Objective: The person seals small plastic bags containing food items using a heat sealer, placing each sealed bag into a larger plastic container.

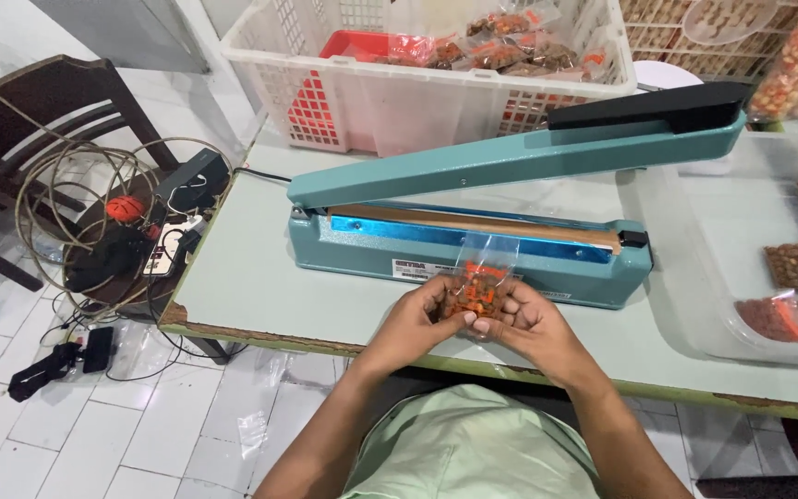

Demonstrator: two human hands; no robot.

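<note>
left hand: my left hand (415, 319) is curled around the left side of the small clear plastic pouch of orange and brown snack pieces (476, 282), fingers closed on it.
right hand: the right hand (536, 325) pinches the same pouch from the right, thumb and fingers shut on its lower half.
pouch: held upright just near of the teal metal impulse sealer (473, 242), with its empty open top standing in front of the sealing bar; i can't tell whether it touches the bar.
sealer arm: the long teal lever arm with the black handle (547, 148) stands raised, tilted up toward the far right.
risk, spill: i judge the pouch mouth is unsealed, so tilting it could drop pieces onto the pale green table (251, 277).
risk, bad seal: if the top film goes in wrinkled or with crumbs between the layers, i'd expect a leaky seam.
risk, fingers: both hands sit close to the bar, so a lowered arm could catch or burn fingertips.
around: white plastic basket of filled packets (417, 92) at the far side; clear tray with sealed packets (695, 277) to the right; tangled cables on a dark wooden chair (57, 120) to the left.
</note>
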